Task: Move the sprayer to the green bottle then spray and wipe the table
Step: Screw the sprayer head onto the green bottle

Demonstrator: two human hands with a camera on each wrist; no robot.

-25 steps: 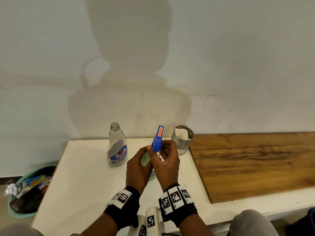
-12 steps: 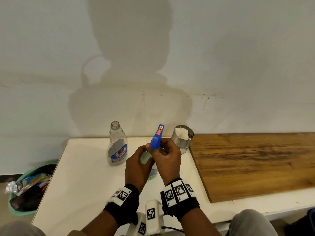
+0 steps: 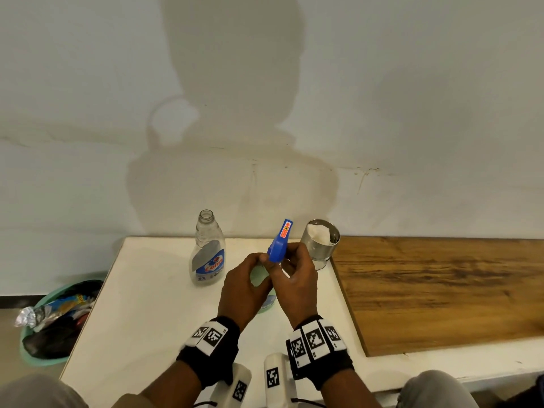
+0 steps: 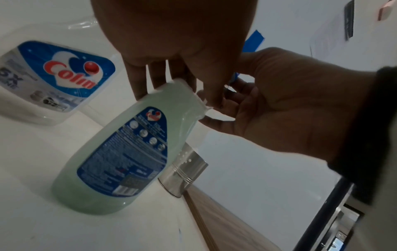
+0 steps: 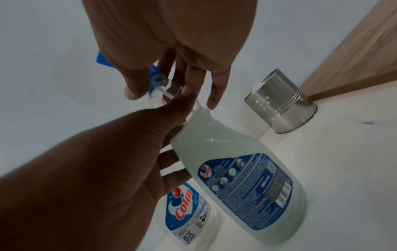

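The green bottle (image 4: 128,152) stands on the white table (image 3: 153,313), tilted in both wrist views and mostly hidden behind my hands in the head view. My left hand (image 3: 256,266) grips its neck. The blue sprayer (image 3: 279,242) sits at the bottle's mouth with its nozzle pointing up and away. My right hand (image 3: 284,259) holds the sprayer, thumb and fingers curled round its collar (image 5: 156,79). The dip tube shows inside the clear neck. The sprayer's blue head (image 4: 253,40) peeks past my left palm.
An uncapped clear bottle (image 3: 207,254) with a blue label stands left of my hands. A steel cup (image 3: 321,242) holding white tissue stands to the right, by a wooden board (image 3: 435,290). A green bin (image 3: 56,322) of rubbish sits on the floor at the left.
The sprayer's head has leaned a little to the right as my right hand turned on it. Both hands stay at the green bottle's neck. The other objects have not moved.
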